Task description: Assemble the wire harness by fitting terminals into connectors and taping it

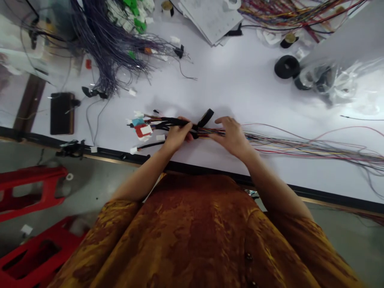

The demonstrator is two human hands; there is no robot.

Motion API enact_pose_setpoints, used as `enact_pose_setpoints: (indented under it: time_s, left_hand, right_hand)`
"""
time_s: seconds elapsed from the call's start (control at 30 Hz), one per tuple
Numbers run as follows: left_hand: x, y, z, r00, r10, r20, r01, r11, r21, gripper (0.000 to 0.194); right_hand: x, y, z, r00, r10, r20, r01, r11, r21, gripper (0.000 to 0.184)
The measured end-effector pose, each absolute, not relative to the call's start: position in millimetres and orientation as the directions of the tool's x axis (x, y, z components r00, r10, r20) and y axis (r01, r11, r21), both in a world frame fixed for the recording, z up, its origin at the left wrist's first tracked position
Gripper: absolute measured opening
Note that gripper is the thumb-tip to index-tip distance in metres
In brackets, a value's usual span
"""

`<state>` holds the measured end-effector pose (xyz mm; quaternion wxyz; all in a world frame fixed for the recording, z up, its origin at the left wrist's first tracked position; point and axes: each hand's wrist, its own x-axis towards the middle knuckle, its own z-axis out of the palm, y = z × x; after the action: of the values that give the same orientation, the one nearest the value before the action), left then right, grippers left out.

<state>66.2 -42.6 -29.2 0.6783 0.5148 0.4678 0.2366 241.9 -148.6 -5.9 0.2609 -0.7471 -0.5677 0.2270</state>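
"What's around your grips, biggest first?"

"The white worktop (246, 92) spreads out ahead of them. Behind and to the left of my left grip, two red plastic stools (30, 188) stand on the floor. Far ahead and right of my right grip, a clear plastic bag (336, 86) holds dark rolls, but I can't count them through the film."

"Anything else nearby?"

"Ahead of my grips lies one stack of papers (210, 20). Ahead and to the left is one large bunch of dark wires (111, 48)."

"And the grips themselves?"

"My left grip (177, 134) is closed around the black-taped wire harness (171, 123). My right grip (231, 138) curves over the harness's loose coloured wires, though I can't tell if it's closed. One roll of black tape (205, 118) stands between my grips, against the harness."
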Motion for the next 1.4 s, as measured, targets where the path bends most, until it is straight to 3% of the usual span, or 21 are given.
enact_pose_setpoints:
  time_s: [0.1, 0.17, 0.3, 0.4, 0.47, 0.57, 0.6, 0.67, 0.73, 0.77, 1.0, 1.17, 1.3, 1.4]
  left_hand:
    - [68.1, -38.4, -27.5, 0.435, 0.780, -0.450, 0.217, 0.394, 0.893, 0.008]
    - [69.5, -34.7, -24.7, 0.410, 0.750, -0.519, 0.270, 0.444, 0.855, 0.014]
    - [67.4, -24.1, -19.5, 0.397, 0.675, -0.622, 0.279, 0.557, 0.782, 0.017]
    - [55.6, -18.8, -18.0, 0.507, 0.619, -0.600, 0.333, 0.501, 0.799, 0.015]
    - [45.2, -20.6, -16.8, 0.624, 0.583, -0.521, 0.401, 0.334, 0.853, 0.018]
    - [35.2, -31.9, -12.4, 0.754, 0.561, -0.341, 0.489, -0.133, 0.862, 0.030]
    - [34.6, -36.7, -10.5, 0.775, 0.565, -0.282, 0.520, -0.318, 0.793, 0.031]
    - [36.9, -44.3, -7.1, 0.800, 0.561, -0.212, 0.574, -0.611, 0.545, 0.025]
    - [41.0, -47.0, -5.3, 0.824, 0.528, -0.206, 0.566, -0.755, 0.330, 0.020]
    - [42.8, -46.1, -5.2, 0.841, 0.496, -0.215, 0.540, -0.791, 0.287, 0.021]
    - [42.1, -32.7, -12.0, 0.921, 0.381, -0.083, 0.372, -0.797, 0.475, 0.022]
    - [42.4, -35.9, -16.1, 0.920, 0.374, -0.115, 0.387, -0.822, 0.417, 0.023]
    - [38.2, -41.0, -16.0, 0.885, 0.461, -0.063, 0.438, -0.780, 0.446, 0.018]
    - [26.3, -55.0, -15.6, 0.787, 0.609, 0.097, 0.432, -0.658, 0.617, 0.010]
  right_hand:
    - [220.9, -145.2, -4.7, 0.053, 0.994, -0.094, 0.937, -0.082, -0.340, 0.037]
    - [207.5, -138.9, -5.7, 0.019, 0.989, -0.147, 0.971, -0.053, -0.232, 0.032]
    - [195.6, -130.4, -10.4, 0.031, 0.977, -0.210, 0.980, -0.071, -0.188, 0.027]
    - [196.4, -130.6, -11.2, 0.019, 0.976, -0.218, 0.980, -0.061, -0.189, 0.027]
    - [197.0, -131.9, -9.5, 0.023, 0.973, -0.228, 0.979, -0.068, -0.191, 0.026]
    - [196.0, -133.3, -4.8, 0.039, 0.964, -0.263, 0.979, -0.090, -0.186, 0.027]
    - [195.6, -133.7, -3.1, 0.047, 0.959, -0.281, 0.977, -0.102, -0.185, 0.028]
    - [195.4, -134.6, 0.1, 0.057, 0.947, -0.317, 0.972, -0.125, -0.199, 0.029]
    - [196.5, -135.7, 2.5, 0.051, 0.939, -0.341, 0.961, -0.139, -0.239, 0.029]
    - [197.4, -136.2, 3.3, 0.042, 0.938, -0.344, 0.954, -0.140, -0.266, 0.029]
    - [199.4, -138.2, 3.1, 0.049, 0.952, -0.303, 0.924, -0.158, -0.347, 0.028]
    - [198.4, -138.1, 3.1, 0.045, 0.944, -0.326, 0.903, -0.178, -0.390, 0.027]
    - [199.1, -136.1, -1.2, 0.055, 0.937, -0.346, 0.886, -0.206, -0.416, 0.028]
    - [198.5, -136.3, -8.1, 0.076, 0.941, -0.328, 0.883, -0.216, -0.417, 0.031]
